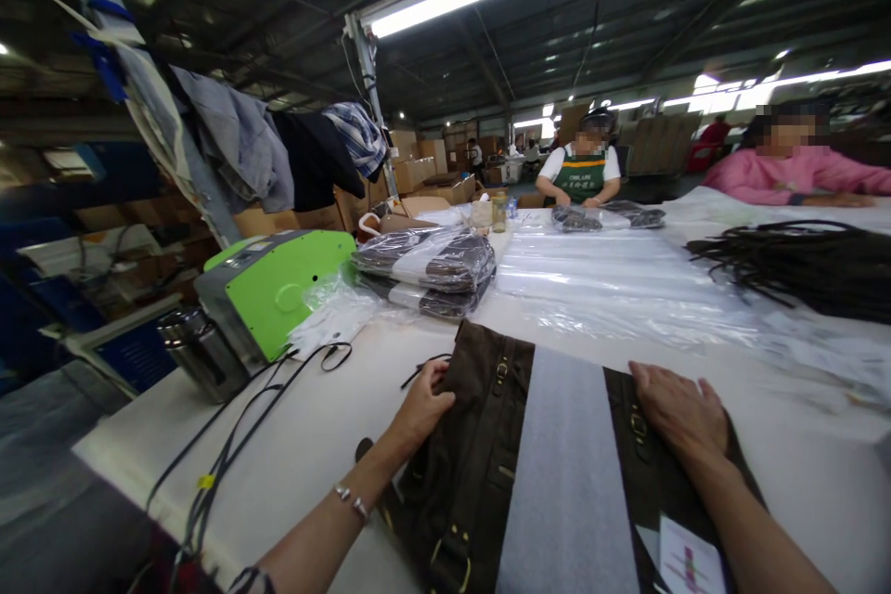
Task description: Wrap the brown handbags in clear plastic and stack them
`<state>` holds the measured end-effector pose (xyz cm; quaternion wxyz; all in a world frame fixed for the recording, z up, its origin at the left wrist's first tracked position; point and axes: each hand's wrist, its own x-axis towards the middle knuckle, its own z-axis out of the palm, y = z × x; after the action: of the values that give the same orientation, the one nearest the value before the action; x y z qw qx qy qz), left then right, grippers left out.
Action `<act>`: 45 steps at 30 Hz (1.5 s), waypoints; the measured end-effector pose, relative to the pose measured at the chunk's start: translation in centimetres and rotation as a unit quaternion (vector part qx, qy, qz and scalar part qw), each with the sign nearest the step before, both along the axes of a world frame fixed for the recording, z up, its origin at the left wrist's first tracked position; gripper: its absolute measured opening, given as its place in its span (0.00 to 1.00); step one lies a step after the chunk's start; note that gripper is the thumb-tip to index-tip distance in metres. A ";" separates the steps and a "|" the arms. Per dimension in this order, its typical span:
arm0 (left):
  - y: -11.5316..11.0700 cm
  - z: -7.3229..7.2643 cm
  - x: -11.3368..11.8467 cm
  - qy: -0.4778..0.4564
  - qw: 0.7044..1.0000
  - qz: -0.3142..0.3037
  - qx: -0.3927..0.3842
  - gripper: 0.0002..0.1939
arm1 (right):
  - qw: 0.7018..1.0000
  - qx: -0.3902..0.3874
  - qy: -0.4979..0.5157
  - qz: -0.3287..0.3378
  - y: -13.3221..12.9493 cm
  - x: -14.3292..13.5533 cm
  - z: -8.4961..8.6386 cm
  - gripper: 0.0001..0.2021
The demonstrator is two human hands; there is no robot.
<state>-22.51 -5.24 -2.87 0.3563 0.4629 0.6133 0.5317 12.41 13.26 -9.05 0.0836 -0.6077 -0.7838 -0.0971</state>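
Note:
A dark brown bag (487, 445) with brass-coloured buckles lies on the white table in front of me. A band of white wrapping sheet (567, 455) runs down its middle. My left hand (422, 404) is at the bag's left edge, thumb and fingers closed on the material there. My right hand (678, 408) lies flat on the bag's upper right part, fingers stretched out, beside a buckle strap. Near my right forearm a white printed card (689, 557) rests on the bag.
Plastic-wrapped bags (424, 269) are stacked behind, beside a green machine (285, 288). A steel flask (201, 353) and black cables (237, 427) are at left. Clear plastic sheets (619, 283) and dark straps (800, 264) lie farther back. Two people work across the table.

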 end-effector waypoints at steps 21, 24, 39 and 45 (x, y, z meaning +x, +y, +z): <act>-7.5 1.5 2.5 0.269 0.952 0.060 -0.131 0.18 | 0.997 -0.018 0.061 -0.032 0.1 -0.4 0.5 0.24; -8.1 1.4 3.1 0.335 0.928 0.097 -0.128 0.05 | 0.998 -0.025 0.057 -0.032 0.0 -0.5 0.8 0.24; -7.3 0.8 -1.5 0.412 0.858 0.098 -0.292 0.21 | 0.999 0.000 0.037 -0.012 0.0 -0.3 0.6 0.22; -1.7 0.9 -3.5 0.424 0.876 0.025 -0.226 0.17 | 1.000 0.004 0.012 -0.013 -0.5 -0.5 0.9 0.22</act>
<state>-26.05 -6.89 -1.94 0.1433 0.5352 0.8207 0.1399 11.91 12.76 -8.15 0.0943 -0.6187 -0.7742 -0.0943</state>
